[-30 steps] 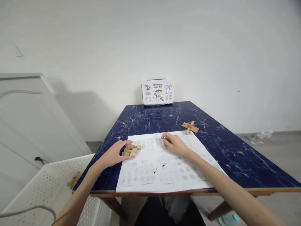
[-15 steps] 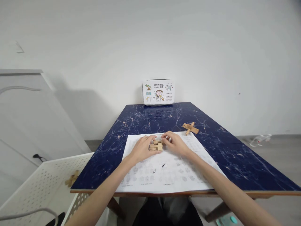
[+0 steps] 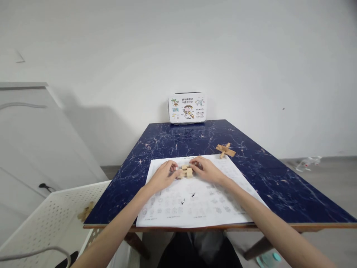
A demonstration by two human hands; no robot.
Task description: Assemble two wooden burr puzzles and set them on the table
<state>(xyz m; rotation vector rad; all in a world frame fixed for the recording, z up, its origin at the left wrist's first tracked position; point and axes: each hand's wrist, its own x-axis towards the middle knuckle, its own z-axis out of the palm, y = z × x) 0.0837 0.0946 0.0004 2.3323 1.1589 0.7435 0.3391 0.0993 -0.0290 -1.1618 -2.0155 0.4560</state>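
Note:
Between my hands, a small assembly of interlocking wooden puzzle pieces point(image 3: 186, 172) rests on a printed paper sheet point(image 3: 178, 208). My left hand point(image 3: 163, 175) is at its left side, with the thumb against the lower left wood and the fingers curled. On the right, my right hand point(image 3: 208, 170) has its bent fingertips and thumb at the upper right edge of the pieces. Part of the wood is hidden by the fingers. Farther back on the right, a cross-shaped wooden puzzle piece point(image 3: 225, 150) lies at the sheet's top corner.
The dark blue marble-patterned table point(image 3: 184, 139) carries a white cartoon-printed case point(image 3: 187, 108) against the wall. At lower left stands a white perforated basket point(image 3: 61, 203) with more wooden pieces point(image 3: 86, 212) inside. A clear plastic bottle point(image 3: 308, 163) lies on the floor at right.
My left thumb and fingers have shifted back slightly to the left, showing more of the pieces. My right hand stays nearly in place at the upper right. The view has tilted slightly.

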